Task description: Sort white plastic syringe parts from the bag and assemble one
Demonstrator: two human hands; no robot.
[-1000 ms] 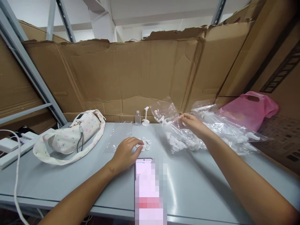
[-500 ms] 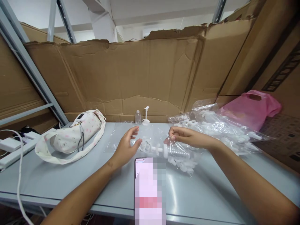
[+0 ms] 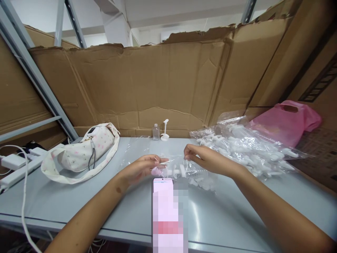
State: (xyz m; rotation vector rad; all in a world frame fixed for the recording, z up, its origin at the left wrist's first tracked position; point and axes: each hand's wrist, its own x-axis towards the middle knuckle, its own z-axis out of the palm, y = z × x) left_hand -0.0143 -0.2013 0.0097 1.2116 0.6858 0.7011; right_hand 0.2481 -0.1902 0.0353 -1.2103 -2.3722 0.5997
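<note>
My right hand (image 3: 195,155) is pinched at the upper edge of a clear plastic bag (image 3: 201,175), fingertips together. Inside that bag are white plastic parts and a ribbed clear piece with a white collar (image 3: 182,170), lying on its side. My left hand (image 3: 143,168) reaches in at the bag's left end, fingers stretched out and apart, beside a white stem. A pinkish patch shows through the plastic by its thumb, too unclear to name. Behind the hands stand a small clear bottle (image 3: 156,132) and a white pump head (image 3: 165,130) on a round base.
A phone (image 3: 165,211) is at the front centre. To the right lie a large clear bag of white parts (image 3: 244,147) and a pink plastic bag (image 3: 284,123). A floral shoulder bag (image 3: 89,151) and power strip (image 3: 28,165) sit left. Cardboard (image 3: 163,80) walls the back.
My left hand has moved down to the bag's left end, its fingers now pointing right. My right hand has shifted slightly left with the bag edge, and the bag has moved a little left.
</note>
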